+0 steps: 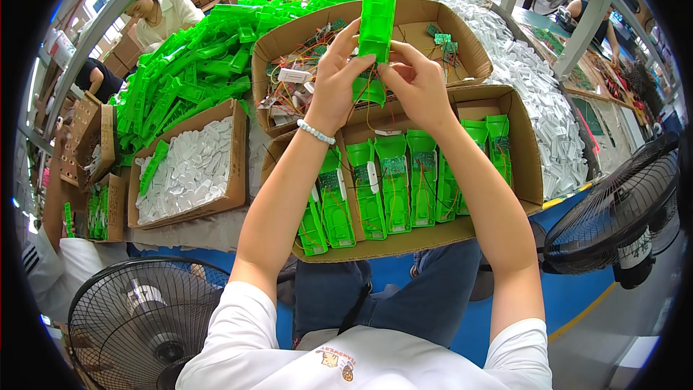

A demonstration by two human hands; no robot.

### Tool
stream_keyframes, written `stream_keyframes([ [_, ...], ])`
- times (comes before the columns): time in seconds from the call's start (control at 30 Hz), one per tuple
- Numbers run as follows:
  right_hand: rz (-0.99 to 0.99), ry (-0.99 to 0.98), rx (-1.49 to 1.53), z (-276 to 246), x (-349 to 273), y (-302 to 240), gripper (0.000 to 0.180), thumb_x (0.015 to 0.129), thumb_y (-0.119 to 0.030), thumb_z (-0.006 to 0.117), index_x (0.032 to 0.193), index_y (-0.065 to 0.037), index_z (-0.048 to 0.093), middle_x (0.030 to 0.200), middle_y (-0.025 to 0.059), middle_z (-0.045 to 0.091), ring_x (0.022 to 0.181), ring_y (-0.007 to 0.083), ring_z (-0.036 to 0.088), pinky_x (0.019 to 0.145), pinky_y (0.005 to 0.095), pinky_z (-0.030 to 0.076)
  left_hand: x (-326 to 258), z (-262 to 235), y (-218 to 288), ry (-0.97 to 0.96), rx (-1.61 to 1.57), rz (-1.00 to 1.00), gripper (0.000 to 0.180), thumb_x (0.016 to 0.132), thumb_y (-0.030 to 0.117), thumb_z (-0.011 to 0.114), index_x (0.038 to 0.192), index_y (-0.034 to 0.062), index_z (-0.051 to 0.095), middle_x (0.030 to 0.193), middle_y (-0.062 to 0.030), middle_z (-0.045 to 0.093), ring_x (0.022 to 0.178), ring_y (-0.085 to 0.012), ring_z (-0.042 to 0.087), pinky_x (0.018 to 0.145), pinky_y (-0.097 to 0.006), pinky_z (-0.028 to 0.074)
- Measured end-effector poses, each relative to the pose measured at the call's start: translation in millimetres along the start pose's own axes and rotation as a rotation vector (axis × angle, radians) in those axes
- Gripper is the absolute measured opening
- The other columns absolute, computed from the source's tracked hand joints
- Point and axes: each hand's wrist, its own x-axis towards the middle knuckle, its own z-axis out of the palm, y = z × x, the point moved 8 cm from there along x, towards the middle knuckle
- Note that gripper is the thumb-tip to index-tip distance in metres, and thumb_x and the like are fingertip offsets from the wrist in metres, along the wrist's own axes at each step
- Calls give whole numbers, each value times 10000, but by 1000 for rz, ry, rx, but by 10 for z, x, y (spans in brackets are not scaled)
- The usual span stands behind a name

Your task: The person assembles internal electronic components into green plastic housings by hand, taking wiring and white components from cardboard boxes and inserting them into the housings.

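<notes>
Both of my hands hold up a bright green plastic housing (377, 20), long and hollow with a rectangular opening at its upper end. My left hand (333, 79) grips its left side, and a beaded bracelet circles that wrist. On the other side, the fingers and thumb of my right hand (420, 85) pinch the lower part. Thin wires show near my fingertips; where they attach is hidden. Below my wrists, a shallow cardboard box (404, 248) holds a row of similar green housings (395, 184) fitted with circuit boards and wires.
Behind my hands stands a carton (462, 32) of wired circuit boards. Green housings (180, 65) are heaped at left, above a box of white pieces (191, 170). White parts (534, 94) pile up at right. Fans (148, 318) stand on both sides; other people sit around the table.
</notes>
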Motion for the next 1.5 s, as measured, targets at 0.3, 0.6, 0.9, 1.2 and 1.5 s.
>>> stream_keyframes([
  [0.3,14,-5,105,14,24,136,430,873,-157,639,1243,54,580,957,127,712,822,141,690,731,282,549,-15,-2,6,1,1,-15,591,889,-21,525,1462,-7,383,1347,-138,556,1195,-198,559,1002,-332,469],
  [0.6,-1,-34,227,33,69,154,435,909,-143,621,1301,36,562,1037,106,694,969,111,635,849,280,519,-32,-9,46,27,-134,-25,600,868,-36,469,1462,-4,393,1311,-163,584,1102,-190,616,934,-314,515],
  [0.9,-48,43,40,16,45,101,348,907,-165,643,1216,-9,608,1079,109,680,931,168,664,792,309,538,4,-137,83,159,-111,69,496,966,54,443,1453,6,365,1198,-153,620,1058,-246,632,869,-377,561],
  [1.2,-458,-216,-674,315,-148,-204,231,822,-218,740,982,-67,668,774,78,569,697,274,579,655,405,473,8,-439,5,348,-450,93,403,1003,91,377,1404,70,347,1210,-201,575,1051,-336,612,871,-489,557],
  [1.5,-584,-239,-714,283,-157,-340,116,838,-196,700,882,-93,670,846,69,598,856,270,616,774,420,499,10,-537,11,414,-480,182,505,1009,28,432,1473,166,285,1159,-133,569,973,-269,609,821,-467,560],
])
